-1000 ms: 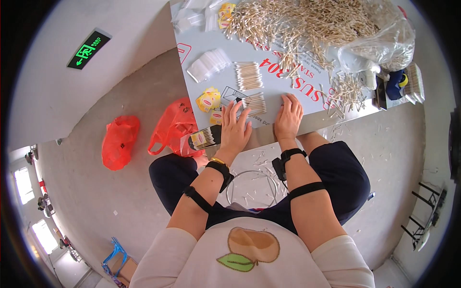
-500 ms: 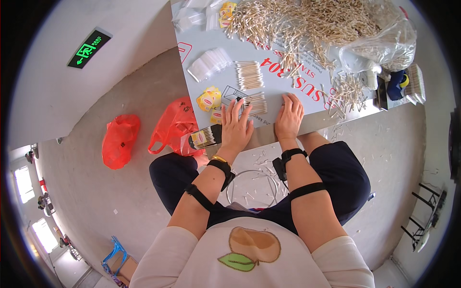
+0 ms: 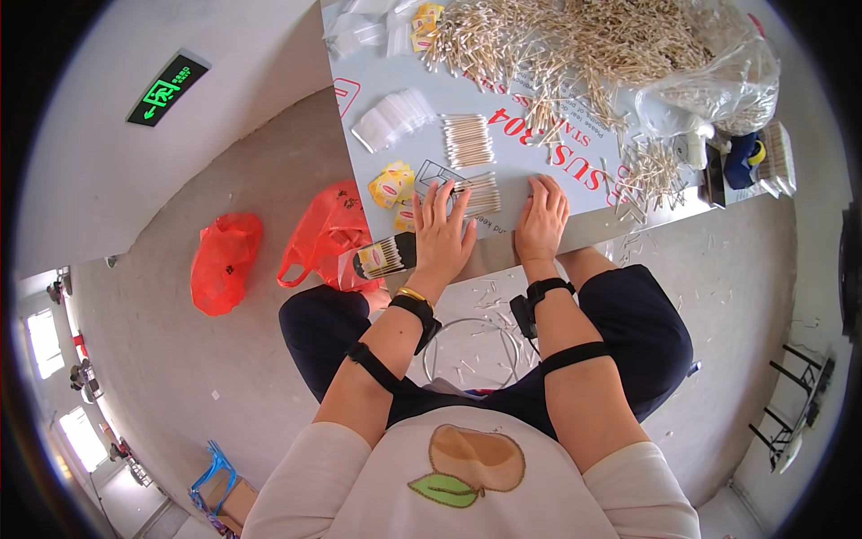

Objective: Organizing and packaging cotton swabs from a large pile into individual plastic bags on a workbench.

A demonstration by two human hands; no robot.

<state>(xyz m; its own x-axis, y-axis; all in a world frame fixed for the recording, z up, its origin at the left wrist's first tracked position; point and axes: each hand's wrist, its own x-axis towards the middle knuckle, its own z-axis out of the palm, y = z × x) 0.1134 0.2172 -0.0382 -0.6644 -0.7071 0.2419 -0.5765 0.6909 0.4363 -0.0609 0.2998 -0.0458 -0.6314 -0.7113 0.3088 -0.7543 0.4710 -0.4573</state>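
Note:
My left hand point(image 3: 440, 235) lies with fingers stretched at the table's near edge, its fingertips by the left end of a short row of cotton swabs point(image 3: 479, 194). To the right, my right hand point(image 3: 541, 218) rests flat on the table with its fingers together, holding nothing. A second neat row of cotton swabs point(image 3: 468, 141) lies just beyond. Left of my left hand are small yellow cards point(image 3: 392, 186) and a pack of swabs point(image 3: 384, 256) with a yellow card, on a black piece at the table corner. Clear plastic sleeves point(image 3: 393, 120) lie farther back.
A large heap of loose swabs point(image 3: 575, 40) covers the far side, with a clear plastic bag point(image 3: 718, 90) at its right. A smaller swab pile point(image 3: 654, 172) lies near the right edge, beside a tape dispenser point(image 3: 743, 160). Red plastic bags point(image 3: 226, 263) sit on the floor at left.
Almost nothing differs. Both hands stay in place on the table, with only a very slight shift of the left fingers.

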